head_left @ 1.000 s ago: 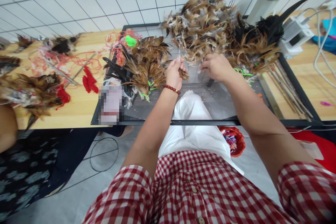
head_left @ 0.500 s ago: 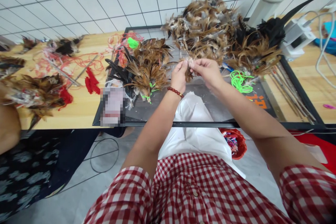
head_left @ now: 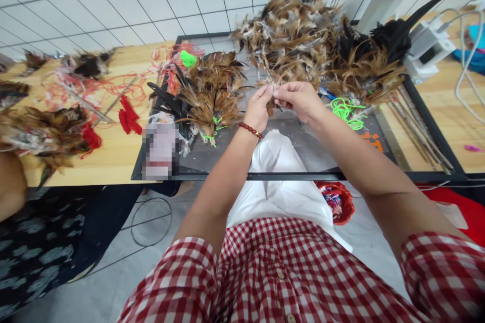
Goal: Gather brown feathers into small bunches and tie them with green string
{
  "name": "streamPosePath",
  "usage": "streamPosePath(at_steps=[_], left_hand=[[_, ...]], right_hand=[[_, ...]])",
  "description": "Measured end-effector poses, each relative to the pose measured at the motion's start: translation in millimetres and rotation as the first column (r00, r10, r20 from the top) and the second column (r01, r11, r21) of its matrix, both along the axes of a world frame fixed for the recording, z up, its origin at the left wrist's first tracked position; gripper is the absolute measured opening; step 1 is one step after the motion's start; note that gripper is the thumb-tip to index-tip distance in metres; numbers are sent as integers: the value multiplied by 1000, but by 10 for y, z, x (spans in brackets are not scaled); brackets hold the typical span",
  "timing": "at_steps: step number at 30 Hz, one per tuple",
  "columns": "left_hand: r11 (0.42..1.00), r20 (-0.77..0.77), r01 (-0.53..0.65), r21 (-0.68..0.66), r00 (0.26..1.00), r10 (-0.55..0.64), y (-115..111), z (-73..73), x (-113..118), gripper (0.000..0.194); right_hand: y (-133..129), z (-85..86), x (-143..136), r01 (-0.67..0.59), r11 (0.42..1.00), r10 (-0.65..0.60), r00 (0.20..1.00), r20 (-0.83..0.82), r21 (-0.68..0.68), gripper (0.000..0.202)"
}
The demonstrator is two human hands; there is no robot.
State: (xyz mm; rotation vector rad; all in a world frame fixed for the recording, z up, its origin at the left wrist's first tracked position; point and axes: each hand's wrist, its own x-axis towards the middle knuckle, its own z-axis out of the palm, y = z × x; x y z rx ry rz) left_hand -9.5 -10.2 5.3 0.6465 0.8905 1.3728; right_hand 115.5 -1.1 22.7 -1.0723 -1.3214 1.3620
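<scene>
My left hand (head_left: 259, 107) and my right hand (head_left: 299, 100) meet above the dark board (head_left: 235, 154), fingertips pinched together. Between them is a small brown feather bunch (head_left: 270, 107) with pale fluffy quill ends; the fingers cover most of it. Behind the hands rises a big heap of brown and grey feathers (head_left: 291, 40). To the left lies a pile of brown feathers (head_left: 212, 96) with bright green string at its lower end. Close to my right forearm sits a tangle of green string (head_left: 346, 112).
Thin sticks (head_left: 420, 128) lie along the board's right side, near a white device (head_left: 426, 53) with cables. On the left are red thread (head_left: 129, 115), metal rods (head_left: 87, 103) and another person's arm (head_left: 11, 186) beside feathers (head_left: 45, 133). Below the edge stands a red basket (head_left: 346, 207).
The whole view has shifted slightly. My hands stay together at nearly the same spot, with the right fingers curled a little closer around the feather bunch.
</scene>
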Motion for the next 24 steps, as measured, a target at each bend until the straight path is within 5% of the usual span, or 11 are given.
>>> streamPosePath(at_steps=[4,7,11,17,24], left_hand=[[997,50,-80,-14,996,80,77,-8,-140,17],[992,97,-125,-11,987,125,116,-17,-216,19],[998,67,-61,-3,996,61,74,0,-171,24],[997,-86,76,15,993,-75,-52,60,-12,28],[985,-117,173,-24,978,-175,-103,58,40,31]], right_hand=[[98,-111,135,-127,974,63,947,314,186,33],[203,-206,257,-90,935,-89,876,474,343,27],[237,-161,291,57,904,-212,919,331,423,21],[90,59,176,45,952,-78,992,97,302,39],[8,37,88,-25,980,15,999,52,198,49]])
